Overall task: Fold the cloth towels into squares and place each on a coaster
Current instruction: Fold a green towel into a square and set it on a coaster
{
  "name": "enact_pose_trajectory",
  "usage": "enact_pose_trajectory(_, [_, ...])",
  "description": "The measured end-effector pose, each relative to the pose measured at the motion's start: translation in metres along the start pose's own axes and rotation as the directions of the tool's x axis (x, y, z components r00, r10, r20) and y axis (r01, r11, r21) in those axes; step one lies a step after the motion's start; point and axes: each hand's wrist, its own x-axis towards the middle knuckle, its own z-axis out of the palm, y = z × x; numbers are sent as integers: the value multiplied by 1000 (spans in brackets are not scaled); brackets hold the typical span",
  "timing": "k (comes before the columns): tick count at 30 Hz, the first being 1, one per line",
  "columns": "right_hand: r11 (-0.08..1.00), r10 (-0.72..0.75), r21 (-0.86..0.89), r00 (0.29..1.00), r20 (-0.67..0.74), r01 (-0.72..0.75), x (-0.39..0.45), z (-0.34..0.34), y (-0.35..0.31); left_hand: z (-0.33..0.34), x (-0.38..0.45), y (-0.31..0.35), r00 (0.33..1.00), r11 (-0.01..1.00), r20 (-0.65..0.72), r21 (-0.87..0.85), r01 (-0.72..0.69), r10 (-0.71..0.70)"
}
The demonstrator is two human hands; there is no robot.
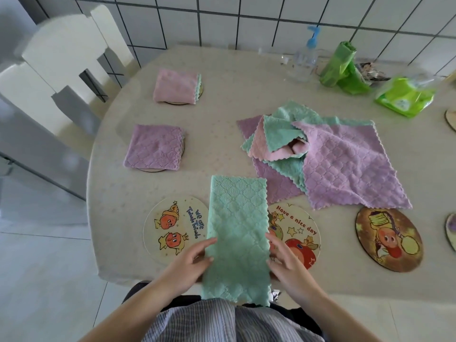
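A green towel (237, 233), folded into a long strip, lies lengthwise between two round cartoon coasters (170, 230) (299, 233), its near end hanging over the table edge. My left hand (190, 265) grips its left edge, my right hand (286, 260) its right edge. A folded pink towel (176, 86) sits on a coaster at the far left. Nearer, a folded purple towel (154, 146) covers another coaster. A pile of unfolded purple, green and pink towels (320, 154) lies right of centre.
A dark round coaster (388, 239) lies at the right, with two more coasters cut off at the frame's right edge (451, 230). A spray bottle (304, 58), green bag roll (338, 65) and green wipes pack (404, 97) stand at the back. A white chair (61, 53) is at the left.
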Motion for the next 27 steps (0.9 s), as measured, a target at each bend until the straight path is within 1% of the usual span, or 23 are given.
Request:
enact_pose_trajectory(3, [1000,-11,8,1000,-2,11,1,6,12,0,0,-2,996,983,-16,-161,85,-89])
enact_pose_trajectory(6, [987,43,157,999,-4,-42,4,8,12,-3,3,4,979,920,-33,-349,178,-201])
enact_pose_trajectory(7, [987,43,152,999,-10,-41,5,8,13,-3,4,6,976,904,-15,-379,197,-219])
enact_pose_trajectory(8, [991,29,131,1000,-11,-27,5,7,14,-4,6,4,981,921,-13,-347,178,-195])
enact_pose_trajectory(9, [995,10,104,1000,-13,-9,6,6,15,-6,6,2,992,964,-25,-240,118,-128])
enact_pose_trajectory(10, [998,-15,66,1000,-17,16,5,5,16,-7,6,-2,999,998,-41,-62,18,-21])
enact_pose_trajectory(11, [999,-45,-10,999,-26,45,4,4,16,-8,6,-7,995,984,-40,155,-87,94])
enact_pose_trajectory(12, [990,-86,-119,996,-37,81,3,4,17,-8,6,-11,976,907,-32,376,-189,217])
enact_pose_trajectory(13, [961,-141,-247,989,-52,124,3,5,19,-8,6,-13,940,780,-22,565,-269,341])
enact_pose_trajectory(14, [914,-218,-364,973,-71,178,3,7,22,-7,6,-15,889,649,-13,688,-325,458])
enact_pose_trajectory(15, [860,-308,-452,947,-92,236,4,9,27,-6,7,-15,846,536,18,767,-354,533])
enact_pose_trajectory(17, [767,-462,-553,878,-125,325,7,12,36,-7,12,-16,780,343,134,843,-414,611])
enact_pose_trajectory(18, [729,-523,-584,841,-140,356,9,12,38,-8,16,-17,757,284,201,843,-457,621])
enact_pose_trajectory(19, [705,-563,-604,811,-159,371,9,11,38,-9,20,-19,742,253,254,831,-496,620])
enact_pose_trajectory(20, [698,-583,-611,792,-182,373,10,10,37,-11,23,-20,738,255,276,817,-518,615])
enact_pose_trajectory(21, [705,-586,-606,785,-203,369,10,8,34,-11,24,-18,744,296,268,794,-530,612])
enact_pose_trajectory(22, [719,-576,-593,788,-216,363,10,5,31,-11,23,-14,769,383,231,760,-525,595])
enact_pose_trajectory(23, [736,-563,-573,797,-221,360,11,4,29,-11,23,-11,802,493,167,712,-500,574])
enact_pose_trajectory(24, [754,-552,-546,804,-222,366,11,2,26,-11,22,-4,837,596,85,664,-452,541])
enact_pose_trajectory(25, [777,-539,-508,810,-231,372,12,1,23,-11,22,-1,883,697,27,603,-388,468])
enact_pose_trajectory(26, [804,-519,-468,817,-250,368,14,0,20,-10,22,4,916,772,-19,545,-327,402])
enact_pose_trajectory(27, [830,-488,-438,831,-266,347,15,-2,15,-10,24,9,933,825,-57,489,-284,355])
